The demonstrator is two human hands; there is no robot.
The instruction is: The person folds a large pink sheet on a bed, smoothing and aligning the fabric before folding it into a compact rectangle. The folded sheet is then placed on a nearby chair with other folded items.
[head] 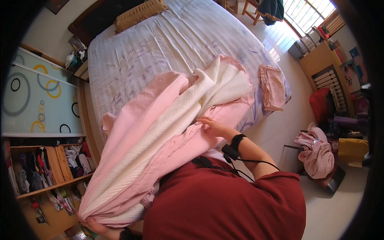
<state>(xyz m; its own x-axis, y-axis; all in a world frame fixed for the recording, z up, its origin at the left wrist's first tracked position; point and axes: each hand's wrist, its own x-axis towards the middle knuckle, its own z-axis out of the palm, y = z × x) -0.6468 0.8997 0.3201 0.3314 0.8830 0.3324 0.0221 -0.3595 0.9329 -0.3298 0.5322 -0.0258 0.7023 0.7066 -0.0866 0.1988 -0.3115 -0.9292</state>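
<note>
A large quilted bedspread (168, 120), pink on one side and cream on the other, stretches in long folds from the lower left up across the bed (120, 60). At its bottom-left corner my left hand (97, 226) grips the gathered pink edge. Near the middle of its near side, my right hand (211, 127) rests at a ruffled pink edge, thumb and fingers close to the cloth; whether they pinch it is hard to tell. The far end lies bunched on the flowered bedsheet (144, 39). A folded pink cloth (271, 87) lies at the bed's right corner.
A gold bolster (139, 15) is by the headboard. Left of the bed stands a wardrobe with a sliding glass door (42, 96) and open clothes shelves (54, 165). To the right, a chair (333, 183) holds rolled pink fabric (318, 159), and a wooden cabinet (318, 66) stands beyond.
</note>
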